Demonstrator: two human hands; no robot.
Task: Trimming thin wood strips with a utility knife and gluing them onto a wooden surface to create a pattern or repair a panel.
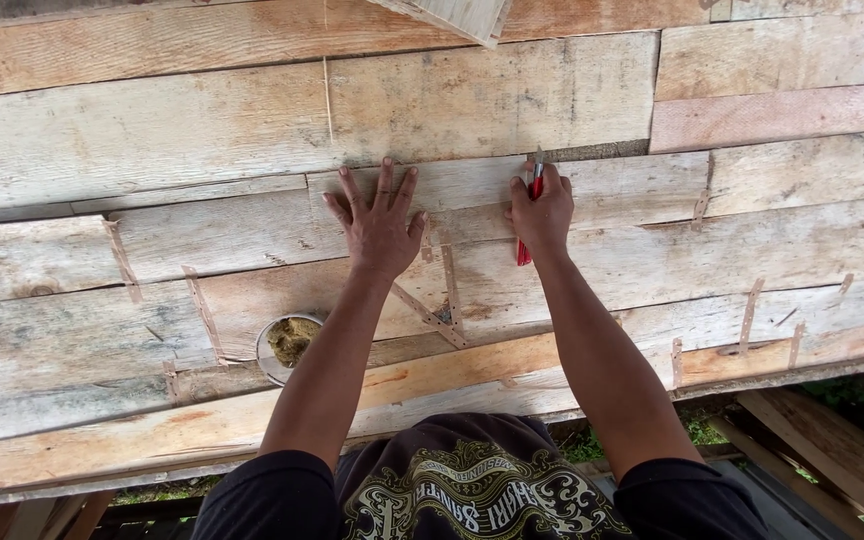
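My left hand (379,222) lies flat with fingers spread on a pale wooden plank (602,190) of a rough board surface. My right hand (542,212) is closed around a red-handled tool (529,205), its metal tip pointing up at the seam between two planks. The red handle's lower end sticks out below my palm. Both hands rest on the same plank, about a hand's width apart.
A round tin (289,345) holding yellowish-brown material sits on the boards by my left forearm. Thin wooden strips (432,315) cross the plank joints. More planks (832,450) and green plants lie below the surface's near edge at right.
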